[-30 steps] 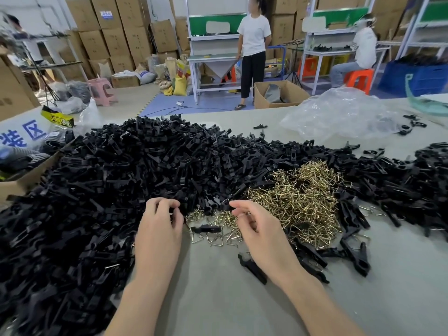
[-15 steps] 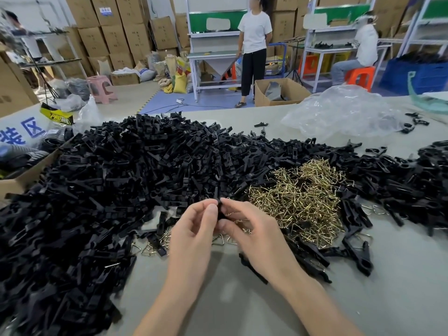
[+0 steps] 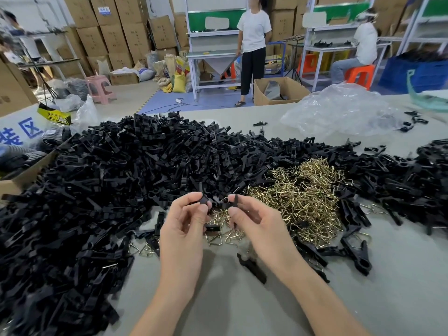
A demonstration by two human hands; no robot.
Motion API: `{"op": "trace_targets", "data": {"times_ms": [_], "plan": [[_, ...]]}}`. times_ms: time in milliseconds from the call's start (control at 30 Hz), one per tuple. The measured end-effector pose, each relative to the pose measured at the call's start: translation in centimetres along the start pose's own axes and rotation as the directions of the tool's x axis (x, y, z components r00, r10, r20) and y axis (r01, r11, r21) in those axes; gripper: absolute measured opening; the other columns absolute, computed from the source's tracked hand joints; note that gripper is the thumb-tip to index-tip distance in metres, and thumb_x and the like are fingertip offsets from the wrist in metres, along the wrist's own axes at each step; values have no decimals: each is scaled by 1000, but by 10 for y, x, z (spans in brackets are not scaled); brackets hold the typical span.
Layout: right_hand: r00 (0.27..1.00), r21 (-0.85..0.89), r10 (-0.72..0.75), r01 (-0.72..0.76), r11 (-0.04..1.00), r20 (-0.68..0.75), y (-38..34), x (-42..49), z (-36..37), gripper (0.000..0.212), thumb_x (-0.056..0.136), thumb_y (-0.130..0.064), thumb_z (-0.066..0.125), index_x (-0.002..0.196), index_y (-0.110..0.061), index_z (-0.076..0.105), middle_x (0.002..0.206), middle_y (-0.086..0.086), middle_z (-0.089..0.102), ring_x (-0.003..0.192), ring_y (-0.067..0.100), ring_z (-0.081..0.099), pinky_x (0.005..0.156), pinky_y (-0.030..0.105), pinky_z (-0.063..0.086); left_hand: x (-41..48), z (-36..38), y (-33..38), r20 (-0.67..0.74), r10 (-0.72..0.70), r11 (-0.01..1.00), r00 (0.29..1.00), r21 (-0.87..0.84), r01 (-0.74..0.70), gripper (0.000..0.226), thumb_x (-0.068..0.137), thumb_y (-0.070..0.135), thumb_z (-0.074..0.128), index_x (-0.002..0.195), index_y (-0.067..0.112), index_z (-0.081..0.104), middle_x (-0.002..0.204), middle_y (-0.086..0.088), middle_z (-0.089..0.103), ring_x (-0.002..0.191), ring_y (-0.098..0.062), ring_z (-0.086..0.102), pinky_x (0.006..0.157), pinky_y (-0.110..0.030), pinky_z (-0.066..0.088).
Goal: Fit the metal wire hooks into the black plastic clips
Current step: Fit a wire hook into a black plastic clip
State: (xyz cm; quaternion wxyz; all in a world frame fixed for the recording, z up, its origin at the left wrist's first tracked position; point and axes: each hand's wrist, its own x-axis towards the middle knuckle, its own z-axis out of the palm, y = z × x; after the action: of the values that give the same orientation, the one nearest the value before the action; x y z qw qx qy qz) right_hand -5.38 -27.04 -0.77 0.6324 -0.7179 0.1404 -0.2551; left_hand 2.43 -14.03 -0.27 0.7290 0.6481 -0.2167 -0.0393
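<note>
Black clip piece [image 3: 203,200] sits pinched in the left hand [image 3: 181,229]; the right hand [image 3: 257,229] pinches a second black piece [image 3: 236,199], both held just above loose brass wire hooks [image 3: 303,197].

Wire hooks [image 3: 303,197]: one pile, too many to count. Black plastic clips [image 3: 97,178]: one uncountable heap left of and behind that pile, a smaller spread right of it. Hands: two, left hand [image 3: 181,229] and right hand [image 3: 263,230], each pinching one clip before the pile.
</note>
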Motion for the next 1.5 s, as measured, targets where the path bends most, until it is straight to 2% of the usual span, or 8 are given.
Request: {"op": "trace_targets", "data": {"times_ms": [167, 367, 467, 667, 1133, 1267, 1400, 1500], "plan": [[987, 429, 149, -158, 889, 55, 4, 7, -3, 25, 95, -4, 64, 114, -17, 74, 111, 3, 76, 101, 17, 72, 89, 29, 58, -3, 3, -3, 131, -94, 996, 987, 10, 94, 36, 92, 26, 66, 125, 41, 61, 102, 5, 75, 96, -11, 71, 80, -19, 54], [983, 561, 164, -179, 808, 78, 4, 9, -3, 34, 84, -3, 68, 110, -22, 79, 110, 4, 76, 106, 19, 73, 84, 26, 59, -4, 5, -1, 208, -124, 990, 970, -41, 135, 31, 96, 8, 63, 120, 27, 70, 105, 4, 77, 94, -11, 73, 78, -16, 54], [982, 534, 167, -188, 824, 89, 4, 8, -3, 45, 92, 10, 59, 117, -24, 75, 111, 3, 76, 111, 21, 71, 88, 28, 59, -5, 8, 0, 161, -116, 992, 980, -35, 123, 28, 94, 7, 66, 112, 27, 69, 99, 5, 77, 91, -10, 73, 76, -14, 53], [982, 486, 166, -186, 854, 84, 0, 5, 0, 47, 92, 8, 63, 114, -31, 76, 110, 3, 76, 112, 22, 71, 97, 35, 57, -7, 7, 1, 127, -78, 997, 989, -5, 79, 17, 92, 10, 70, 104, 22, 68, 96, 11, 76, 92, -2, 69, 78, -10, 49], [988, 501, 133, -151, 852, 72, 2, 6, -3, 38, 81, -3, 74, 110, -28, 75, 105, 5, 76, 107, 24, 72, 87, 28, 58, -10, 6, 1, 148, -67, 992, 987, 112, 50, 20, 96, 13, 65, 101, 30, 73, 89, 10, 76, 79, -6, 70, 71, -14, 52], [994, 339, 73, -95, 936, 78, 1, 3, -2, 38, 89, -6, 72, 111, -37, 75, 109, -2, 76, 106, 15, 72, 85, 21, 56, -10, 7, 3, 179, -53, 995, 982, 91, 37, 27, 97, 8, 62, 105, 31, 74, 92, 11, 77, 83, -4, 70, 75, -14, 53], [990, 196, 5, -33, 980, 144, 0, -2, 3, 20, 99, -14, 64, 113, -24, 73, 109, -3, 77, 102, 11, 73, 86, 18, 55, -10, 4, 4, 216, -25, 994, 976, 108, 2, 35, 99, 5, 57, 109, 34, 74, 100, 13, 77, 94, -7, 72, 81, -17, 55], [993, 100, -41, 31, 995, 107, -1, -2, 5, 18, 99, -20, 64, 112, -29, 72, 108, -7, 77, 104, 9, 71, 92, 20, 53, -6, -2, -2, 221, 69, 931, 973, 336, -142, 32, 101, 14, 55, 108, 42, 68, 95, 22, 74, 89, -1, 70, 76, -16, 54]]}}
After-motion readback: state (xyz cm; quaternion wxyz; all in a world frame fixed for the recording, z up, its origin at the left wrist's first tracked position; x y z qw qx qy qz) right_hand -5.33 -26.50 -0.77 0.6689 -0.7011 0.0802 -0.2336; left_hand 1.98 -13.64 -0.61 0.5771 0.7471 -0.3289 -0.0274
